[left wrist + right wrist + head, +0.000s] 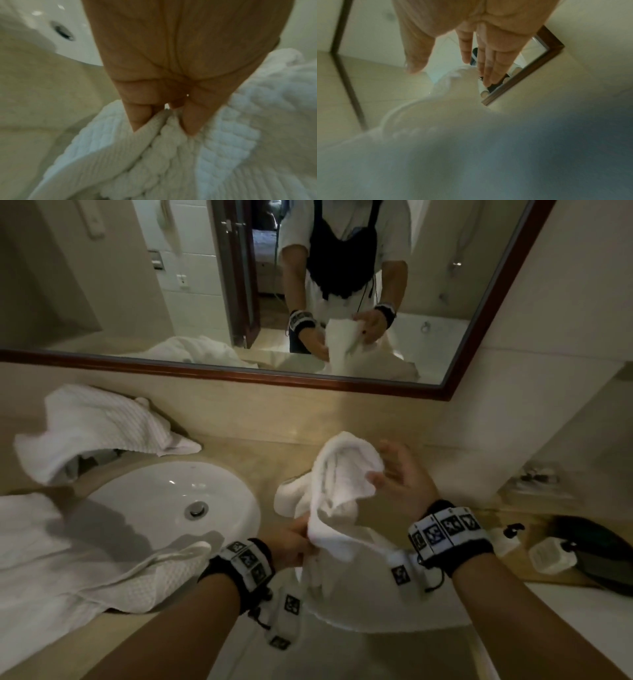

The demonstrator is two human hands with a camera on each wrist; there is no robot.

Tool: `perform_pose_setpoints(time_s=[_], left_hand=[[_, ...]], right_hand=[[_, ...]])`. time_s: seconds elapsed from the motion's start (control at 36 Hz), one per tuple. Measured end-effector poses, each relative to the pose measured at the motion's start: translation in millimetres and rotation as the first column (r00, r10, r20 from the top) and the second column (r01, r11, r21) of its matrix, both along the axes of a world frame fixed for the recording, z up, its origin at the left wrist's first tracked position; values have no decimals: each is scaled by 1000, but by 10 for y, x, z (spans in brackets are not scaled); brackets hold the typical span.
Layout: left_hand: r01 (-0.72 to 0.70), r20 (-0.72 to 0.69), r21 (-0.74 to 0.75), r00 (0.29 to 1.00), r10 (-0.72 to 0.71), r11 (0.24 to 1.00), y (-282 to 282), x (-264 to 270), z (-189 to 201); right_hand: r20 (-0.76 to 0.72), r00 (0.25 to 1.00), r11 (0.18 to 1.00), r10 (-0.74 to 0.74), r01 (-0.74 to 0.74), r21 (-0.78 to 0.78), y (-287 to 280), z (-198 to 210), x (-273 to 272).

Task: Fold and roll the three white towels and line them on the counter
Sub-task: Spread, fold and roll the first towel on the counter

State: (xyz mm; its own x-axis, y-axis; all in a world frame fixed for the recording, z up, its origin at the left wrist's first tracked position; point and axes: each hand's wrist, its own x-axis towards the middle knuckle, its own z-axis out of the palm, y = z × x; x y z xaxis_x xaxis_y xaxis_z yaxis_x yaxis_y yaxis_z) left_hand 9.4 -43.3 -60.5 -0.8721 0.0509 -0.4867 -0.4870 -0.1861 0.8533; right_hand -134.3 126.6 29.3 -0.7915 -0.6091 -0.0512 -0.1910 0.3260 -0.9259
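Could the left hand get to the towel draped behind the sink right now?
Probably not yet: the left hand is pinching the towel being folded. The draped towel lies across the sink, nothing blocking once it lets go.

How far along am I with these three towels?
Done: nothing, no rolled towel shows on the counter. In hand: one towel, pinched by your left hand, right hand open against it. Left: a towel behind the sink and one draped left of it.
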Motion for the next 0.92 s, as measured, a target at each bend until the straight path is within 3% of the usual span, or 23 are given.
perform_pose_setpoints(time_s=[0.03, 0.08, 0.14, 0.19, 0.25, 0.28, 0.33, 0.36, 0.42, 0.47, 0.56, 0.61, 0.67, 0.72, 0.78, 0.83, 0.92], left_hand=[[-87, 24, 24, 996, 87, 996, -51, 9, -44], [-216, 91, -58, 971, 221, 975, -155, 4, -140], [-260, 155, -213, 943, 295, 942, -230, -7, -206], [-231, 151, -414, 936, 317, 880, -254, -17, -260], [-190, 116, -626, 937, 331, 756, -256, -15, -293], [-154, 140, -654, 937, 319, 740, -227, -4, -263], [-59, 262, -598, 928, 265, 799, -141, 29, -183], [-24, 317, -528, 922, 223, 849, -98, 42, -155], [17, 391, -391, 908, 149, 920, -6, 53, -129], [49, 381, -371, 919, 104, 927, 71, 18, -197], [61, 360, -364, 929, 80, 930, 156, -40, -257], [46, 343, -353, 936, 84, 934, 178, -55, -269], [23, 310, -329, 947, 85, 944, 167, -67, -291], [41, 228, -321, 973, 35, 946, 185, -77, -278], [138, 111, -509, 989, -95, 850, 223, -109, -272], [195, 94, -723, 978, -185, 663, 258, -124, -279], [232, 130, -847, 963, -236, 478, 189, -171, -389]], right_hand=[[15, 999, 999, -28, 28, 41, 7, -42, 1], [12, 998, 947, -59, 52, 317, 47, -176, 8], [-11, 1000, 789, 29, -16, 614, 101, -421, 22], [41, 991, 676, 130, -119, 728, 131, -698, 94], [70, 970, 548, 235, -192, 814, 162, -940, 173], [78, 954, 470, 288, -212, 857, 174, -1019, 219], [40, 937, 389, 348, -183, 903, 217, -1146, 287], [19, 935, 399, 355, -170, 901, 247, -1187, 321], [44, 956, 512, 290, -193, 837, 282, -1215, 388], [102, 959, 592, 265, -246, 768, 263, -1110, 498], [224, 903, 613, 368, -416, 672, 241, -932, 596], [397, 872, 674, 288, -479, 563, 283, -900, 525], [516, 839, 787, 175, -434, 439, 330, -913, 406], [508, 860, 935, 51, -220, 278, 364, -931, 297], [457, 889, 979, -36, -60, 195, 356, -987, 232], [365, 930, 955, -51, -62, 292, 272, -980, 278], [268, 960, 895, -84, -46, 444, 246, -1022, 252]])
